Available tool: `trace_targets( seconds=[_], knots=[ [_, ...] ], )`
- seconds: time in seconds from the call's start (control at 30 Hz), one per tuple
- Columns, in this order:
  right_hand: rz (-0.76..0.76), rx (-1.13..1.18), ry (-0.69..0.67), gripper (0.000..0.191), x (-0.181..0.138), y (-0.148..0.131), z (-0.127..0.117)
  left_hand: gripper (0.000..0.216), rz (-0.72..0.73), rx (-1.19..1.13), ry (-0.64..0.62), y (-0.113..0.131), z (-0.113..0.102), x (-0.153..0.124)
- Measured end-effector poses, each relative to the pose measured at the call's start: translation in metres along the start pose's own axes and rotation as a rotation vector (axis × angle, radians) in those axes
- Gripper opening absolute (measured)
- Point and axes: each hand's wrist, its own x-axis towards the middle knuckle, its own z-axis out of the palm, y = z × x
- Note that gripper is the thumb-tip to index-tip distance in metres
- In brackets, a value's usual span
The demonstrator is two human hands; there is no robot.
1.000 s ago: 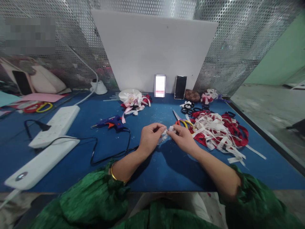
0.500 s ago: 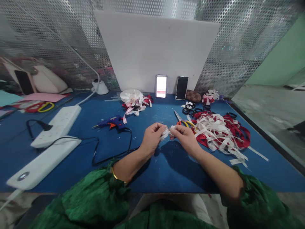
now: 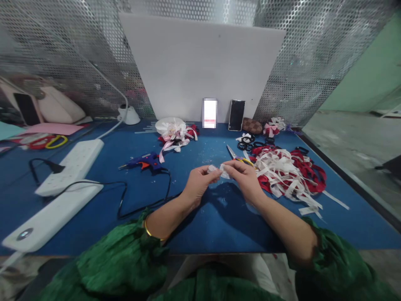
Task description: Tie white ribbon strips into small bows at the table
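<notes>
Gripping white ribbon [image 3: 224,171] between closed fingers [image 3: 214,177] of left hand [image 3: 198,183] and right hand [image 3: 246,179], held over the blue table [image 3: 208,228], near scissors [image 3: 231,151] and well apart from glue gun [image 3: 146,161]

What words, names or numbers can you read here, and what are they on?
None can be read.
Power strip: round badge, too small and blurred.
Lit phone: screen blurred into blocks.
Glue gun: any marking is too small.
White fabric in the right hand: no writing shows.
</notes>
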Motion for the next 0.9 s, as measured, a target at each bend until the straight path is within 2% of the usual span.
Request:
trace_targets(
  seconds=[0.2, 0.47, 0.57, 0.73, 0.9],
  knots=[
    [-0.022, -0.051, 0.024, 0.016, 0.001, 0.004, -0.002, 0.026, -0.017, 0.002, -0.03, 0.003, 0.002, -0.003],
    [0.053, 0.091, 0.089, 0.018, 0.002, 0.016, 0.003, 0.026, -0.08, 0.02, -0.096, -0.002, 0.002, -0.001],
    [0.097, 0.123, 0.079, 0.021, 0.002, 0.016, 0.002, 0.024, -0.062, 0.015, -0.073, -0.002, 0.003, -0.002],
    [0.155, 0.086, -0.09, 0.033, 0.003, 0.006, -0.003, 0.026, -0.039, -0.018, 0.006, 0.002, 0.003, -0.003],
    [0.073, -0.066, -0.021, 0.026, 0.004, 0.003, -0.004, 0.035, -0.106, -0.106, 0.032, 0.006, 0.0, 0.001]
  ],
)
